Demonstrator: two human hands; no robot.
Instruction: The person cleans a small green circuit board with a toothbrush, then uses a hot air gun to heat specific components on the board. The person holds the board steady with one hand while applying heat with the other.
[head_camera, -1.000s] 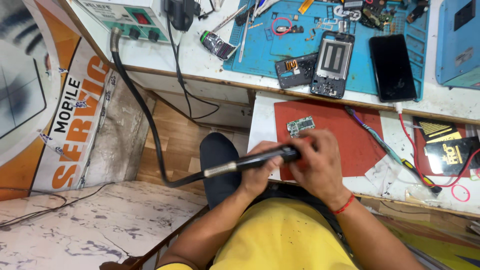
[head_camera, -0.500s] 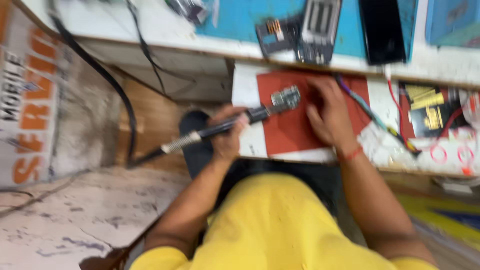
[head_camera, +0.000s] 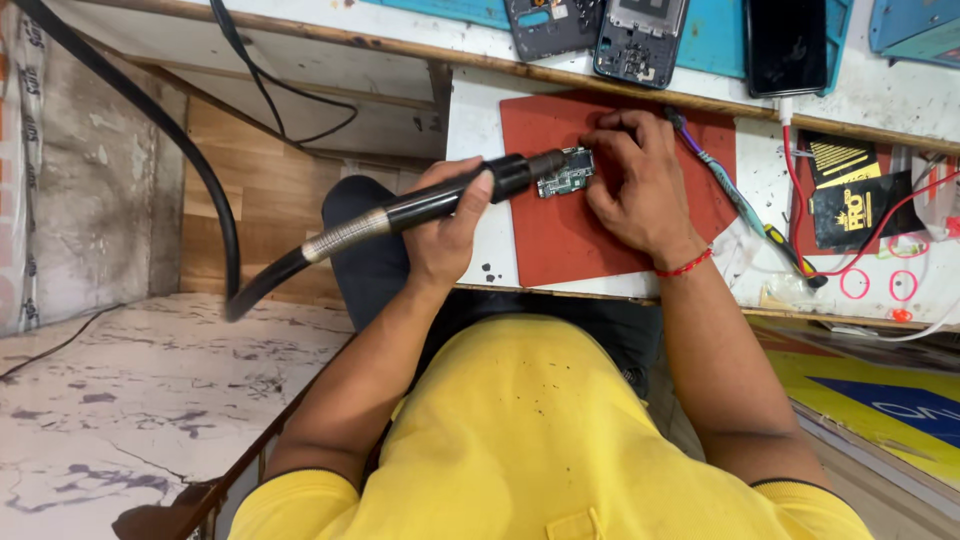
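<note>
Your left hand (head_camera: 445, 225) is wrapped tight around the black hot-air wand (head_camera: 440, 203). Its long axis runs from lower left to upper right, nozzle pointing right and slightly far, meeting the small green circuit board (head_camera: 566, 172). The board lies on the red mat (head_camera: 560, 235) on the worktop (head_camera: 480, 120), near the mat's far edge. Your right hand (head_camera: 635, 180) is curled over the board's right end, fingertips pinning it down. The wand's thick black hose (head_camera: 150, 110) trails off to the left.
</note>
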